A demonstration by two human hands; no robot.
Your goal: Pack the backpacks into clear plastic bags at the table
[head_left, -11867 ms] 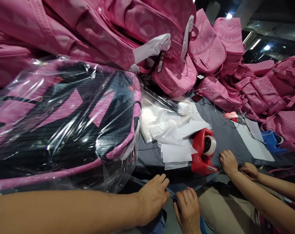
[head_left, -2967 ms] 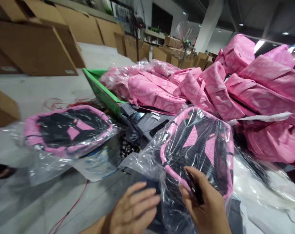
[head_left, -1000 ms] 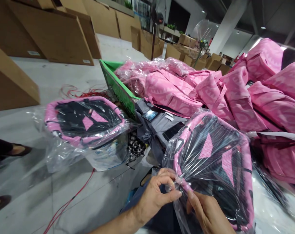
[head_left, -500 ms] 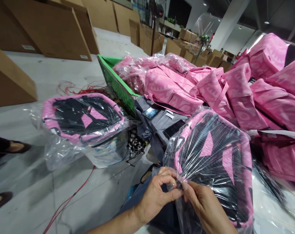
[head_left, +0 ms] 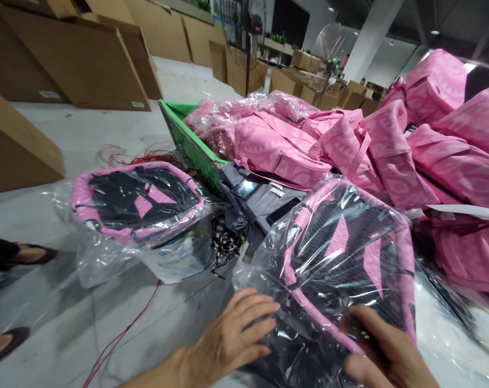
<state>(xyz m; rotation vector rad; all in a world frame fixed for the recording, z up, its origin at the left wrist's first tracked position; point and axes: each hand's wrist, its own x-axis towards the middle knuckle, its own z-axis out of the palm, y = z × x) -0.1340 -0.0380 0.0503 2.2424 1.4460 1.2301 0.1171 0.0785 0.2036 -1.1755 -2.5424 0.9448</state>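
We saw open floor to the left, past a second wrapped backpack (a red cord trailed there); the pink bag heap and green crate walled off everything ahead and right.

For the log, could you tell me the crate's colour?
The crate is green, seen in the head view.

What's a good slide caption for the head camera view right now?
Both hands, left hand and right hand, press flat on a plastic-wrapped pink-and-black backpack, with a second bagged backpack lying to its left.
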